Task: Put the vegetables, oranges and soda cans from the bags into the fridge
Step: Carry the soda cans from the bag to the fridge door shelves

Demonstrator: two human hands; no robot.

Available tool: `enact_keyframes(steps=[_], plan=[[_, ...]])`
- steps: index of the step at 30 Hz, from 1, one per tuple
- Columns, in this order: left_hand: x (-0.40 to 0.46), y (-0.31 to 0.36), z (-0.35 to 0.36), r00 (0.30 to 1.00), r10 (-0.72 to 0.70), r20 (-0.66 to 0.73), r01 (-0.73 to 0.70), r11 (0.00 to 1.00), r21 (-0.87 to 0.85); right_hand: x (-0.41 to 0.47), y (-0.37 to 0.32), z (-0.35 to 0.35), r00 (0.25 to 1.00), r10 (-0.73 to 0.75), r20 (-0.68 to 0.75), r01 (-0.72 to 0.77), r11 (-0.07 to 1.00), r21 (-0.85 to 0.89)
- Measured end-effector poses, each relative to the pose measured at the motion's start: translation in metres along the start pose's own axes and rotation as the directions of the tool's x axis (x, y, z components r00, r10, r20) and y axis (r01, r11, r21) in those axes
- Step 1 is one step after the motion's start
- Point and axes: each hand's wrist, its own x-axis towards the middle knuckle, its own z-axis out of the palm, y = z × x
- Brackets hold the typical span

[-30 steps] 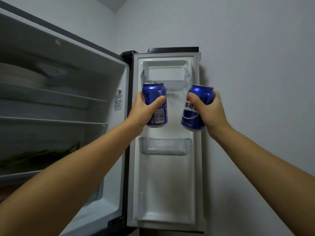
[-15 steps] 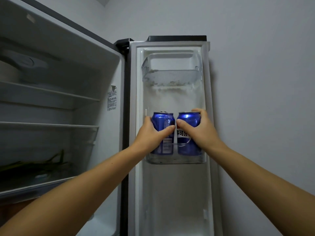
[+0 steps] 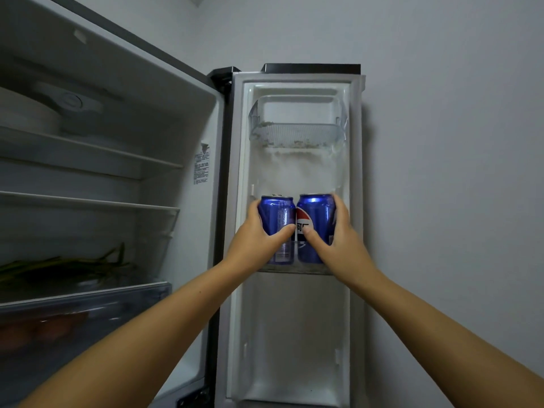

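Observation:
Two blue soda cans stand side by side in the clear middle door bin (image 3: 294, 270) of the open fridge door (image 3: 297, 319). My left hand (image 3: 253, 237) grips the left can (image 3: 278, 213), thumb across its front. My right hand (image 3: 335, 234) grips the right can (image 3: 315, 210), which shows a red, white and blue logo. The two cans touch or nearly touch. Their bases sit behind the bin's front wall.
A frosted upper door bin (image 3: 297, 134) hangs above the cans. Inside the fridge at left, glass shelves (image 3: 88, 198), green vegetables (image 3: 64, 266) on a shelf, a clear drawer (image 3: 88, 304) with orange shapes behind it. A grey wall (image 3: 441, 142) stands right of the door.
Both hands carried the cans down from in front of the upper bin into the middle door bin. Over the last half second the cans settled slightly and the view shifted.

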Motion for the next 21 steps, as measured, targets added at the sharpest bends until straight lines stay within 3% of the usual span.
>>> enact_keyframes(steps=[4, 7, 10, 12, 16, 18, 21], plan=[[-0.016, -0.005, 0.007, 0.997, -0.007, -0.074, 0.013, 0.996, 0.086, -0.013, 0.008, -0.006, 0.998, -0.007, 0.064, 0.010, 0.999, -0.043], [-0.040, -0.008, 0.010, 0.996, -0.004, -0.090, 0.020, 0.985, 0.171, -0.036, 0.017, -0.008, 0.999, -0.024, 0.037, 0.028, 0.994, -0.109], [-0.078, -0.005, 0.011, 0.995, 0.020, -0.099, 0.008, 0.961, 0.276, -0.073, 0.016, -0.004, 0.989, -0.141, -0.038, 0.134, 0.978, -0.159], [-0.106, -0.004, 0.009, 0.995, 0.014, -0.095, 0.021, 0.935, 0.355, -0.102, 0.010, 0.005, 0.980, -0.201, -0.015, 0.197, 0.971, -0.135], [-0.171, -0.008, -0.003, 0.991, -0.078, -0.111, 0.114, 0.921, 0.371, -0.165, 0.000, 0.036, 0.982, -0.090, 0.168, 0.088, 0.996, 0.019], [-0.213, -0.013, -0.019, 0.974, -0.152, -0.166, 0.204, 0.907, 0.368, -0.193, -0.007, 0.053, 0.955, -0.025, 0.296, 0.003, 0.997, 0.077], [-0.278, -0.017, -0.058, 0.924, -0.274, -0.267, 0.359, 0.863, 0.356, -0.226, -0.032, 0.080, 0.893, -0.044, 0.449, 0.000, 0.995, 0.099]])
